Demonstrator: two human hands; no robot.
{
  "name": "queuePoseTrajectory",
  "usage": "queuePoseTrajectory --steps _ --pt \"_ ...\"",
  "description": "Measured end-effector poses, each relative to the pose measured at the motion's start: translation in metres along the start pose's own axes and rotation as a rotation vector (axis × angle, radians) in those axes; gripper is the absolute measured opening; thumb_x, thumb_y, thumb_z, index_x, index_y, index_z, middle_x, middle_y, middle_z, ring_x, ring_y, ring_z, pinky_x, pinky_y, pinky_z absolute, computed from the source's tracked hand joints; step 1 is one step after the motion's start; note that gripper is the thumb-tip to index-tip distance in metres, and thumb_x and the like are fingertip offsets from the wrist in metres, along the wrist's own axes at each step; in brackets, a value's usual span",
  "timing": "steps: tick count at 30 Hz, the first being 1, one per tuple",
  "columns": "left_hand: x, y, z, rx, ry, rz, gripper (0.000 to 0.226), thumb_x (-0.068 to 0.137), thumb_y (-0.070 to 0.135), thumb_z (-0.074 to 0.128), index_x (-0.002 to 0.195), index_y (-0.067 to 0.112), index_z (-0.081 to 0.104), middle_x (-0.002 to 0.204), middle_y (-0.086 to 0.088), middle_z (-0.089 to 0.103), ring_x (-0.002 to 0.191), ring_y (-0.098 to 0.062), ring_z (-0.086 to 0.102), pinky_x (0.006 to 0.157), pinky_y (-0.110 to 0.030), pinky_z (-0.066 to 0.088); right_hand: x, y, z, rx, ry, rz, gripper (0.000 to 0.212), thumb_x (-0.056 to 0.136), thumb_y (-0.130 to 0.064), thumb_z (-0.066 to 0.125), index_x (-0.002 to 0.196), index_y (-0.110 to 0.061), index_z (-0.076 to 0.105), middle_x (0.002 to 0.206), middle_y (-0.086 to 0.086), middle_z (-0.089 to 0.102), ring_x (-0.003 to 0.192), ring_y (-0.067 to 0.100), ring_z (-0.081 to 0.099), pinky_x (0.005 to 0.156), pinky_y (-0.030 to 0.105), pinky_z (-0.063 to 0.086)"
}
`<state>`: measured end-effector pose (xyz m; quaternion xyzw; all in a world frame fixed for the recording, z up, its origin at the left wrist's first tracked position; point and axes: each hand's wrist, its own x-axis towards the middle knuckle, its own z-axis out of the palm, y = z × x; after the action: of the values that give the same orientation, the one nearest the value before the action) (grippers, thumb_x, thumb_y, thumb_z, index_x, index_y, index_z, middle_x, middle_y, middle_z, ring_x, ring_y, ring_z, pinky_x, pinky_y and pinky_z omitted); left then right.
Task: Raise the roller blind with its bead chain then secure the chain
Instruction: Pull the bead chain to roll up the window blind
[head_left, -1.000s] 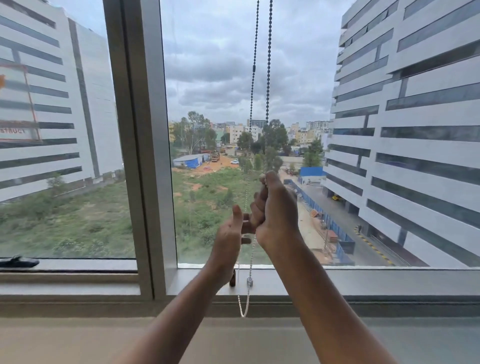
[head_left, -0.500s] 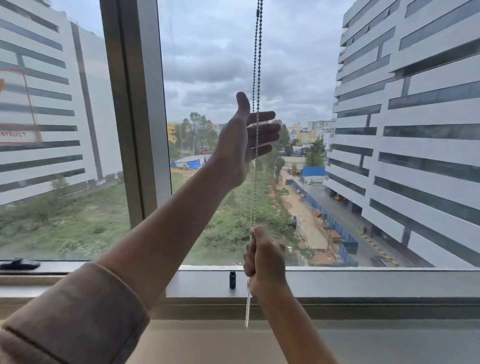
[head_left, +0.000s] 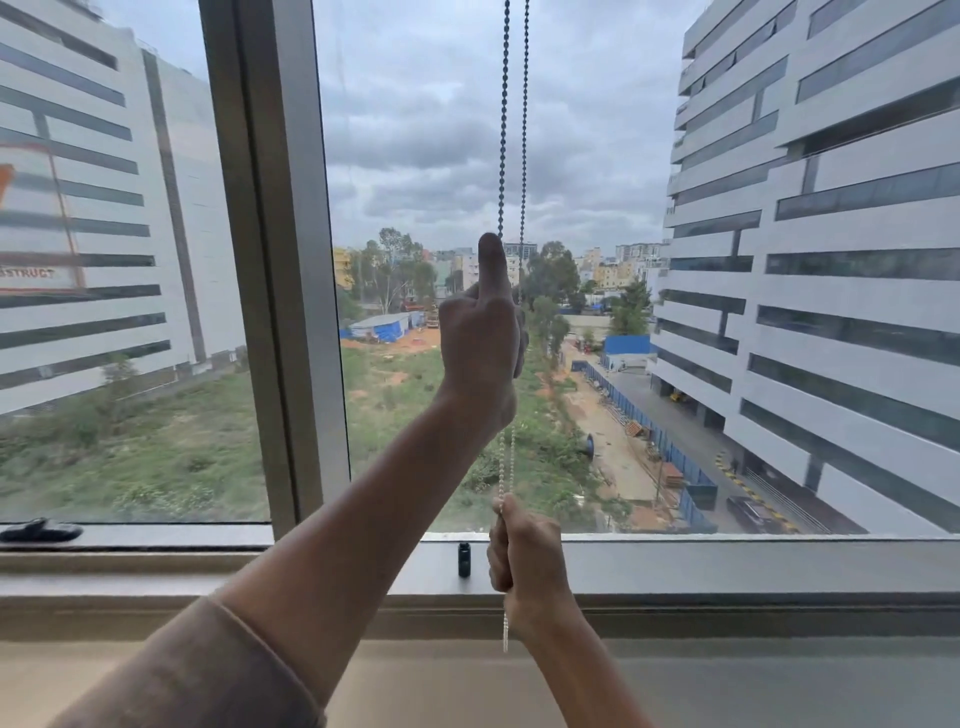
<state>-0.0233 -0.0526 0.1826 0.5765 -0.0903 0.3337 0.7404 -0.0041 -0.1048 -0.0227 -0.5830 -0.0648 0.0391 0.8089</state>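
Gripping the bead chain (head_left: 503, 119) high, left hand (head_left: 480, 343) fisted, thumb up along one strand; right hand (head_left: 524, 553) clenched on it low, by the sill (head_left: 727, 566). Blind out of view. Risk: pulling both strands together could jam it.

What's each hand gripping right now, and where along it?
Both grip the bead chain: left hand high up, level with the skyline; right hand near its bottom, at the sill.
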Motion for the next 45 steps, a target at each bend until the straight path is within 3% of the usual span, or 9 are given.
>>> queuePoseTrajectory --steps 3,11,14,17,22,29,31,41,45 --pt "-0.015 -0.016 -0.004 0.008 0.018 0.016 0.068 0.110 0.058 0.049 0.057 0.016 0.042 0.048 -0.005 0.027 0.033 -0.013 0.018 0.044 -0.041 0.019 0.000 0.005 -0.007 -0.117 -0.043 0.039 0.054 0.095 -0.025 0.063 0.046 -0.026 0.039 0.046 -0.005 0.032 0.040 0.012 0.025 0.041 0.023 0.023" --pt "-0.047 -0.065 -0.020 -0.023 0.049 -0.010 0.071 0.104 0.064 0.054 0.050 0.021 0.034 0.044 0.004 0.024 0.034 -0.012 0.018 0.044 -0.021 0.016 0.012 -0.040 -0.007 -0.160 -0.002 -0.066 0.026 0.087 -0.033 0.059 0.075 -0.017 0.076 0.078 0.001 0.074 0.079 0.018 0.062 0.075 0.039 0.043" --pt "-0.059 -0.084 -0.025 -0.018 0.075 -0.046 0.080 0.092 0.071 0.056 0.055 0.001 0.045 0.043 0.000 0.030 0.035 -0.012 0.027 0.043 -0.022 0.026 0.019 -0.068 -0.001 -0.093 -0.019 -0.142 0.031 0.099 -0.030 0.059 0.085 -0.011 0.079 0.074 -0.001 0.073 0.074 0.016 0.066 0.068 0.036 0.050" --pt "-0.072 -0.100 -0.030 -0.028 0.069 -0.079 0.063 0.095 0.066 0.056 0.063 0.014 0.073 0.043 0.008 0.049 0.037 -0.006 0.042 0.041 -0.021 0.033 0.018 -0.103 0.009 -0.048 -0.058 -0.201 0.035 0.106 -0.026 0.055 0.079 -0.020 0.076 0.069 -0.004 0.072 0.063 0.010 0.066 0.054 0.026 0.051" --pt "-0.093 -0.122 -0.039 0.022 0.071 -0.101 0.076 0.089 0.083 0.058 0.052 0.020 0.035 0.052 -0.001 0.022 0.048 -0.013 0.016 0.052 -0.036 0.011 0.008 -0.161 0.033 0.038 -0.169 -0.211 0.033 0.109 -0.025 0.047 0.099 -0.007 0.073 0.081 0.004 0.074 0.070 0.018 0.064 0.066 0.034 0.044" --pt "-0.115 -0.150 -0.050 0.145 0.122 -0.152 0.104 0.071 0.103 0.052 0.058 0.003 0.028 0.057 -0.010 0.025 0.055 -0.025 0.022 0.049 -0.049 0.025 0.003 -0.220 0.059 0.105 -0.270 -0.241 0.039 0.110 -0.029 0.047 0.090 -0.009 0.075 0.069 0.002 0.072 0.061 0.017 0.063 0.063 0.033 0.043" --pt "-0.121 -0.156 -0.051 0.173 0.151 -0.171 0.095 0.070 0.104 0.051 0.054 0.013 0.028 0.057 -0.010 0.024 0.058 -0.029 0.022 0.053 -0.050 0.026 0.003 -0.230 0.064 0.144 -0.260 -0.234 0.037 0.109 -0.027 0.047 0.089 -0.009 0.073 0.061 -0.001 0.068 0.054 0.015 0.058 0.057 0.030 0.042" --pt "-0.154 -0.197 -0.073 0.141 0.115 -0.274 0.085 0.076 0.097 0.060 0.059 0.023 0.021 0.054 0.002 0.020 0.052 -0.016 0.017 0.053 -0.031 0.016 0.006 -0.243 0.073 0.201 -0.124 -0.164 0.042 0.104 -0.021 0.049 0.062 -0.021 0.054 0.047 -0.008 0.036 0.041 0.012 0.019 0.047 0.026 0.012" --pt "-0.164 -0.211 -0.082 0.232 0.102 -0.290 0.082 0.083 0.091 0.057 0.057 0.022 0.022 0.053 -0.001 0.022 0.049 -0.015 0.021 0.056 -0.036 0.046 0.005 -0.225 0.069 0.213 -0.098 -0.163 0.065 0.106 -0.028 0.048 0.042 -0.025 0.041 0.039 -0.011 0.029 0.030 0.010 0.016 0.037 0.015 0.015"
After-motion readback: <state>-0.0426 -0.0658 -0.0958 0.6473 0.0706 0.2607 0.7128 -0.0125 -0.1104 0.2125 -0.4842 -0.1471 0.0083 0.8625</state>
